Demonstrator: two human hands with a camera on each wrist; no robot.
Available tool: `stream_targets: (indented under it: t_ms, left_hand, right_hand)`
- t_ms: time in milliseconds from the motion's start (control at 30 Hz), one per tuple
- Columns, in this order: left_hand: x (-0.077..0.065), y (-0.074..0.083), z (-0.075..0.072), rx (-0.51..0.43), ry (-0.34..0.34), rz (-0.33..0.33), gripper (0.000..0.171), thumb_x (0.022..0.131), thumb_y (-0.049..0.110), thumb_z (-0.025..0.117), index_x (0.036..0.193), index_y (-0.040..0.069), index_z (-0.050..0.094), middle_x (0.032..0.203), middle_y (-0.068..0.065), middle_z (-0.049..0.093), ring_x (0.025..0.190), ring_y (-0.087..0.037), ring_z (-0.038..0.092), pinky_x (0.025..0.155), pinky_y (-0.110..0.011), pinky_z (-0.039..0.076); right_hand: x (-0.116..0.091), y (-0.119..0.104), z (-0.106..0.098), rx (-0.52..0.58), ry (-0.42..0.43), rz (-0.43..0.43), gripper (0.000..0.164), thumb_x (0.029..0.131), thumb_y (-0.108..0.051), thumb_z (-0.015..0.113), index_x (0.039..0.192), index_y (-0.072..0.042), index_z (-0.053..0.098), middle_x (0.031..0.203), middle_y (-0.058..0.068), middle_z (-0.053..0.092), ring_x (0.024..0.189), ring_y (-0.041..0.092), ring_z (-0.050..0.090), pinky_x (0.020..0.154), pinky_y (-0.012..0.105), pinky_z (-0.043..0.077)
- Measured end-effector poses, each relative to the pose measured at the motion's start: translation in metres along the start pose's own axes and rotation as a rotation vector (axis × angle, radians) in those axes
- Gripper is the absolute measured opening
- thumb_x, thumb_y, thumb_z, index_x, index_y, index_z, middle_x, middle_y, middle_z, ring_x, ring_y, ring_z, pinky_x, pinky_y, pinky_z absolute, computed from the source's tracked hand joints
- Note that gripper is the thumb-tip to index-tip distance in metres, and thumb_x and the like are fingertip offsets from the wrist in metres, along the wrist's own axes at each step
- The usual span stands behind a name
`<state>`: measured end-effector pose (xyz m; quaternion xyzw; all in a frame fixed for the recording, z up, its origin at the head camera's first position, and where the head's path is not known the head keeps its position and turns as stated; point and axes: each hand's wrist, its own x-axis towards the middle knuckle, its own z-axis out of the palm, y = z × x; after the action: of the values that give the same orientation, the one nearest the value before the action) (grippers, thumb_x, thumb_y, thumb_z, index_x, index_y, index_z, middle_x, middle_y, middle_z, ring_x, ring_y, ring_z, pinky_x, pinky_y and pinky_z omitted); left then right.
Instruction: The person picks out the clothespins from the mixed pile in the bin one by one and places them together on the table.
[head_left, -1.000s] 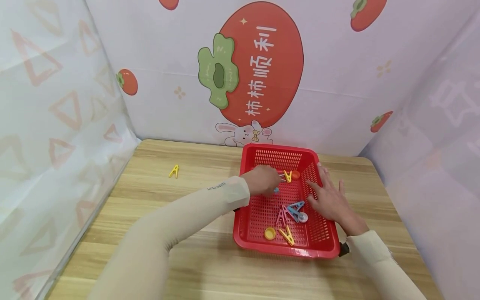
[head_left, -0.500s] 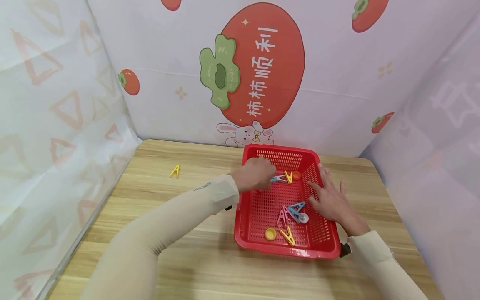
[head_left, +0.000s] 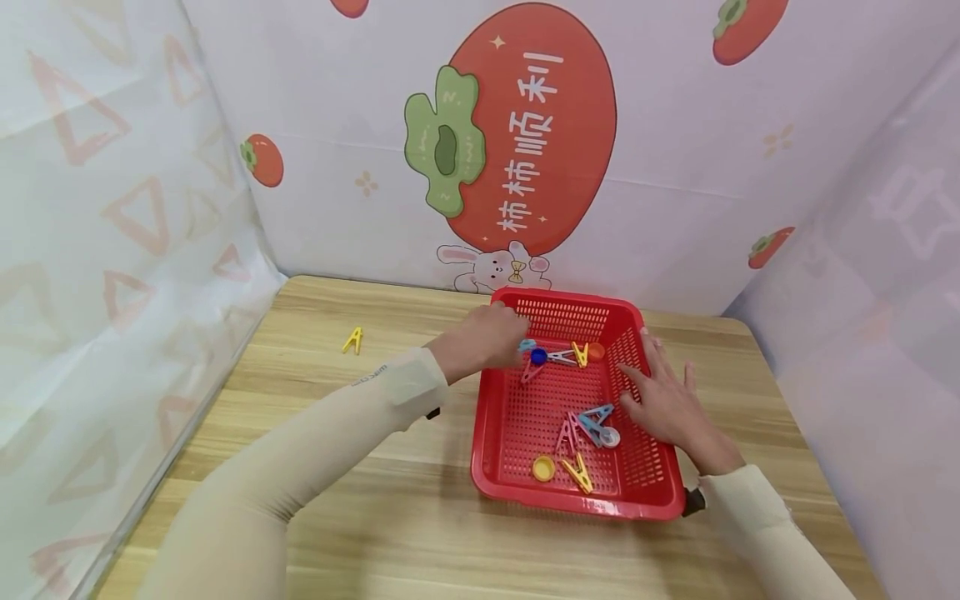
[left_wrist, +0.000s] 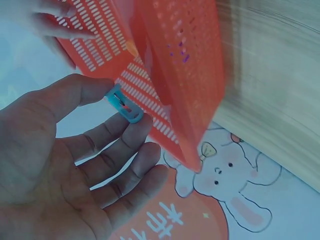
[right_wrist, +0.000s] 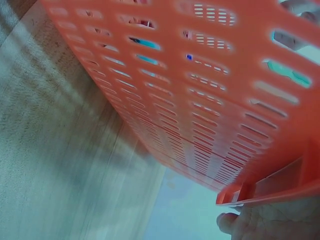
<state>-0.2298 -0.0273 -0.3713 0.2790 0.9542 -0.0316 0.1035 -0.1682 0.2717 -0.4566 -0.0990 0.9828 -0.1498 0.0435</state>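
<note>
My left hand [head_left: 486, 335] is over the left rim of a red plastic basket [head_left: 487, 467]. It pinches a light blue clothespin [left_wrist: 124, 104] between thumb and fingertips, as the left wrist view shows; the other fingers are spread. My right hand [head_left: 667, 404] rests across the basket's right rim, fingers spread, some reaching inside. Inside the basket lie pink clothespins [head_left: 568, 432], blue clothespins [head_left: 595, 425], a yellow clothespin [head_left: 578, 473] and a yellow cap [head_left: 543, 468]. Toward the back are a dark blue cap [head_left: 538, 357], a pale clothespin [head_left: 561, 357] and an orange cap [head_left: 596, 351].
A yellow clothespin [head_left: 353, 340] lies on the wooden table [head_left: 390, 500], left of the basket. White printed sheets [head_left: 337, 225] with persimmon drawings stand behind and on both sides of the table.
My left hand has moved left and slightly up, from over the basket's inside to its left rim, with the light blue clothespin. The dark blue cap has come into view. My right hand stays put.
</note>
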Motion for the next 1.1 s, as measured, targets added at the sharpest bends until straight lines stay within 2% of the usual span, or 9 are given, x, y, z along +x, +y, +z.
stream_targets:
  t_ms: [200, 533, 867, 1100]
  left_hand:
    - [-0.009, -0.018, 0.000, -0.025, 0.011, -0.050, 0.035, 0.101, 0.032, 0.076, 0.128, 0.011, 0.072, 0.098, -0.004, 0.070, 0.097, -0.020, 0.061, 0.079, -0.029, 0.060]
    - [-0.023, -0.048, 0.002, -0.072, 0.047, -0.094, 0.040, 0.101, 0.034, 0.078, 0.132, 0.009, 0.072, 0.100, -0.005, 0.072, 0.091, -0.021, 0.065, 0.078, -0.032, 0.061]
    - [-0.034, -0.074, 0.011, -0.099, 0.064, -0.139, 0.032, 0.099, 0.027, 0.074, 0.120, 0.004, 0.070, 0.095, -0.009, 0.070, 0.096, -0.026, 0.063, 0.081, -0.038, 0.058]
    - [-0.041, -0.090, 0.022, -0.119, 0.086, -0.173, 0.023, 0.100, 0.024, 0.071, 0.106, 0.003, 0.067, 0.085, -0.009, 0.064, 0.083, -0.024, 0.060, 0.074, -0.036, 0.053]
  right_hand:
    - [-0.001, 0.000, 0.000, 0.004, 0.005, 0.001, 0.061, 0.099, -0.023, 0.066, 0.154, 0.001, 0.057, 0.183, 0.020, -0.006, 0.167, 0.052, -0.002, 0.122, 0.086, -0.005]
    - [0.003, -0.001, 0.000, -0.011, -0.009, 0.001, 0.060, 0.101, -0.023, 0.064, 0.155, 0.002, 0.055, 0.182, 0.023, -0.006, 0.166, 0.054, 0.000, 0.120, 0.089, -0.003]
    - [0.003, -0.001, -0.001, -0.011, -0.005, -0.001, 0.059, 0.101, -0.022, 0.064, 0.154, 0.003, 0.056, 0.182, 0.022, -0.008, 0.166, 0.054, 0.000, 0.119, 0.089, -0.004]
    - [0.003, -0.002, -0.001, -0.017, -0.013, 0.003, 0.060, 0.101, -0.023, 0.065, 0.155, 0.002, 0.056, 0.182, 0.023, -0.007, 0.166, 0.054, 0.003, 0.120, 0.088, -0.003]
